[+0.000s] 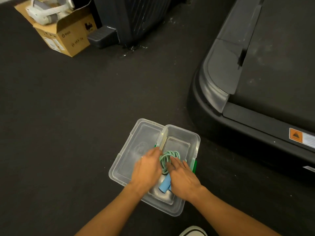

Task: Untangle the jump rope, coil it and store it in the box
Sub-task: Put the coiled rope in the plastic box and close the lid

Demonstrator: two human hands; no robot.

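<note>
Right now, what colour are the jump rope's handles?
Light blue handles, on a green rope; seen in the head view.

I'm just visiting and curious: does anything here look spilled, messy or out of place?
Yes: whitish splatter marks the dark floor beneath the black ribbed unit. The coiled jump rope sits tidily in the clear box.

Clear glossy plastic box (194,138), braided rope (167,156)

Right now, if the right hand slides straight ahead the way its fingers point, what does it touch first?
Probably more of the coiled green rope: the right hand already lies flat on it, fingers aimed up-left. Past the coil comes the clear box wall beside the lid; depth is unclear.
</note>
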